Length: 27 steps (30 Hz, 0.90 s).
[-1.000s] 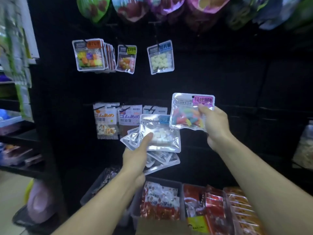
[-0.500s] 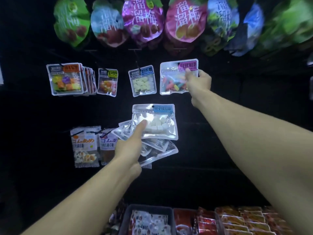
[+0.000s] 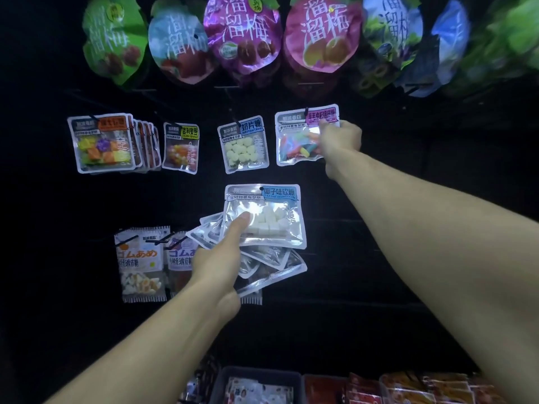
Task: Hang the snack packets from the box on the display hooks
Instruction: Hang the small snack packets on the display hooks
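Right hand: the right hand [image 3: 339, 141] is raised to the middle row of the dark panel [image 3: 437, 199]; its fingers are curled on the right side of the pink-label packet [image 3: 297, 138], thumb on the front near the label.
Pink-label packet: clear, with coloured sweets inside; its top hole sits at the hook [image 3: 306, 111] — whether the hook is fully through cannot be told; it hangs just right of the white-sweet packet [image 3: 243, 144].
Left hand: the left hand [image 3: 217, 258] grips a fan [image 3: 262, 243] of clear packets lower down, thumb pressed flat on the front one; the other fingers are hidden behind the fan.
Fan: the front packet has a blue label and white cubes inside; several more spread out behind it to the left and below — held in the air in front of the panel.
Middle row: from the left, a stack of packets [image 3: 102, 142] with orange labels; a single yellow-label packet [image 3: 181, 147]; then the white-sweet packet.
Top row: large green, blue, purple and pink bags [image 3: 242, 36], side by side.
Lower row: two white packets [image 3: 140, 263] on hooks, left of the left hand; the second is partly hidden by it.
Bottom edge: bins [image 3: 256, 386] holding red and orange packs.
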Each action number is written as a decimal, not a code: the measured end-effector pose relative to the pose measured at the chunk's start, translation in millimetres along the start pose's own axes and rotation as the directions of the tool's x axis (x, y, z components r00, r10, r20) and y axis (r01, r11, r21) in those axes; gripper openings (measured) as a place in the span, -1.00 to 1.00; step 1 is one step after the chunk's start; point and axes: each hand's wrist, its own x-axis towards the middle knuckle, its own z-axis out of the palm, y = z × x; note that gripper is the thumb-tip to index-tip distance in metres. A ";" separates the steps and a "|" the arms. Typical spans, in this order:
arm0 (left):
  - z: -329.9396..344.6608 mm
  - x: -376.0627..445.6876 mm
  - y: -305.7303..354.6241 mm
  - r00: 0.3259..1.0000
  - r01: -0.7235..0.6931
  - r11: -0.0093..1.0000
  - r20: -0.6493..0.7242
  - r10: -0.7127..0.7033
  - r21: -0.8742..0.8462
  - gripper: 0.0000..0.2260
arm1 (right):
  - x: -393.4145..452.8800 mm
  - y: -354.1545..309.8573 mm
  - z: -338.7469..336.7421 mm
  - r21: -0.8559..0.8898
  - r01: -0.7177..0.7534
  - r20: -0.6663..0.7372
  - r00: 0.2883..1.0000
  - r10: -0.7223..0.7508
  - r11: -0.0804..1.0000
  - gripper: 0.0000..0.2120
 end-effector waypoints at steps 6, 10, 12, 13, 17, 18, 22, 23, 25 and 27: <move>-8.5 -1.1 -1.4 0.998 0.002 0.999 0.058 -0.004 0.033 0.16 | 19.3 13.5 11.6 -0.109 -0.029 -0.017 0.999 0.027 0.994 -0.79; -25.1 2.3 -8.5 0.996 -0.001 0.997 0.090 -0.006 0.081 0.02 | 37.1 15.5 17.4 -0.160 -0.076 -0.046 0.997 0.070 0.984 -0.87; -32.8 5.7 -11.4 0.993 0.000 0.998 0.115 -0.008 0.069 0.00 | 38.5 20.4 16.6 -0.187 -0.079 -0.025 0.997 0.076 0.979 -0.78; -34.9 5.3 -12.5 0.993 -0.003 0.999 0.120 -0.003 0.051 -0.01 | 35.3 22.5 15.4 -0.201 -0.069 -0.013 0.998 0.068 0.977 -0.76; -40.6 6.5 -23.1 0.993 -0.038 0.999 0.110 0.035 0.021 0.09 | 0.1 31.9 -1.0 -0.250 0.053 -0.007 0.998 -0.057 0.967 -0.63; -39.7 5.4 -24.9 0.995 -0.020 1.000 0.095 0.018 0.015 -0.01 | -14.5 35.5 -6.6 -0.251 0.097 0.027 0.995 -0.093 0.963 -0.64; -37.6 -10.3 -32.9 0.996 0.018 1.000 0.085 -0.017 -0.009 -0.52 | -92.0 62.2 -35.5 -0.150 0.107 0.230 0.971 -0.071 0.983 -0.78; -37.9 -14.4 -35.0 0.998 0.023 1.000 0.065 -0.023 -0.002 -0.53 | -113.6 68.7 -44.5 -0.126 0.076 0.270 0.962 -0.040 0.989 -0.76; -41.7 -19.6 -39.8 0.999 0.013 1.000 0.041 -0.013 -0.006 -0.53 | -151.9 78.5 -60.0 -0.104 -0.005 0.346 0.937 0.041 0.995 -0.63; -46.6 -21.4 -46.8 1.000 -0.004 1.000 0.015 0.004 -0.017 -0.55 | -184.2 83.4 -70.8 -0.113 -0.083 0.431 0.894 0.124 0.990 -0.45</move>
